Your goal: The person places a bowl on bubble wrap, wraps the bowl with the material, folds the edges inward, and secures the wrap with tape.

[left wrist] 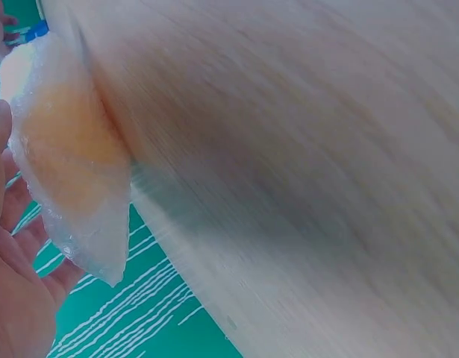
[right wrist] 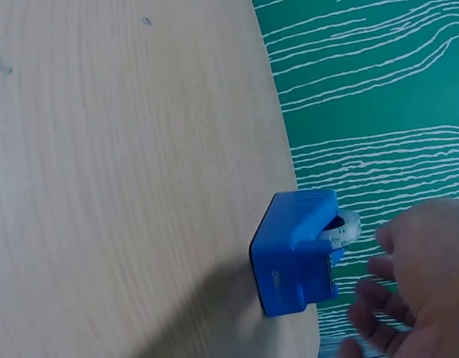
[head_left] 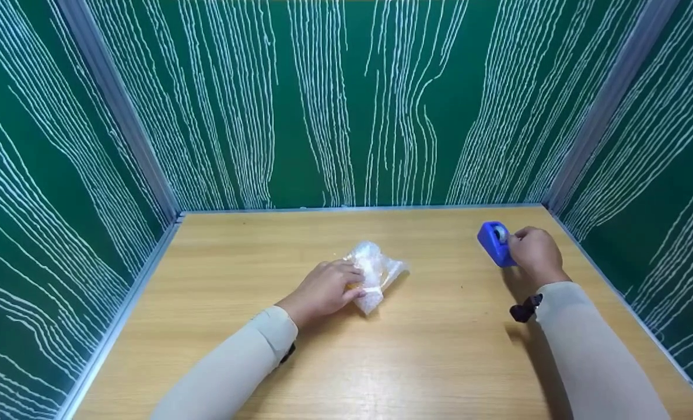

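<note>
My left hand (head_left: 329, 287) holds a bubble-wrapped bundle (head_left: 370, 271) near the middle of the table, fingers on its left side. Something orange shows through the clear wrap (left wrist: 72, 149) in the left wrist view, and a loose flap of wrap sticks out to the right. At the right, a blue tape dispenser (head_left: 494, 242) stands on the table with a roll of tape (right wrist: 345, 229) in it. My right hand (head_left: 536, 254) is right beside the roll. In the right wrist view its fingers (right wrist: 382, 298) are loosely bent, with a gap between them and the dispenser.
The light wooden table (head_left: 235, 245) is bordered by green panels (head_left: 370, 105) with wavy white lines at the back and both sides. Grey metal posts (head_left: 119, 111) stand at the back corners.
</note>
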Motion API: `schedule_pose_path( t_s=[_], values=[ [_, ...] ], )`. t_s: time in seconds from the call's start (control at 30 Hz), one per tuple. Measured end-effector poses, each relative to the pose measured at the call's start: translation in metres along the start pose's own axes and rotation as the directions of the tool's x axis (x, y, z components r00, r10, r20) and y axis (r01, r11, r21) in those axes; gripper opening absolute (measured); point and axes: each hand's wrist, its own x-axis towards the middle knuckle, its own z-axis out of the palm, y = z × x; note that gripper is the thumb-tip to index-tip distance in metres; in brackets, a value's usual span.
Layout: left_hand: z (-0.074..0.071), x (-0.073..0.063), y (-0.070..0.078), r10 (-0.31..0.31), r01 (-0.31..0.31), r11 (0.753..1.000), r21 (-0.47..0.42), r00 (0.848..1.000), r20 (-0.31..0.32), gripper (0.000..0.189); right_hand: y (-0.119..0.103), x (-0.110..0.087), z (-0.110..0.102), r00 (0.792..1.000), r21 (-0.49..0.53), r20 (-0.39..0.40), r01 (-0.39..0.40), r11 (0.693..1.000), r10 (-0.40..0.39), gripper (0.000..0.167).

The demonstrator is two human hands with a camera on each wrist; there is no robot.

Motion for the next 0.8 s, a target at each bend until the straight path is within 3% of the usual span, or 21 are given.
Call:
schedule_pose_path(
  t_s=[0.27, 0.53, 0.8],
  values=[
    [0.0, 0.0, 0.001, -0.009, 0.009, 1.0, -0.005, 1.0, 0.005, 0.046, 0.01, 0.004, 0.0, 0.994, -0.013, 0.085, -0.068, 0.998, 0.069, 0.081],
    [0.0, 0.001, 0.001, -0.001, 0.001, 1.0, -0.007, 1.0, 0.002, 0.045, 0.004, 0.005, 0.006, 0.992, -0.059, 0.084, -0.091, 0.994, 0.095, 0.076],
    [-0.001, 0.001, 0.0, 0.07, -0.069, 0.997, 0.027, 0.996, -0.052, 0.04, -0.002, 0.006, 0.003, 0.994, -0.114, 0.082, -0.057, 0.992, 0.067, 0.067]
  ],
)
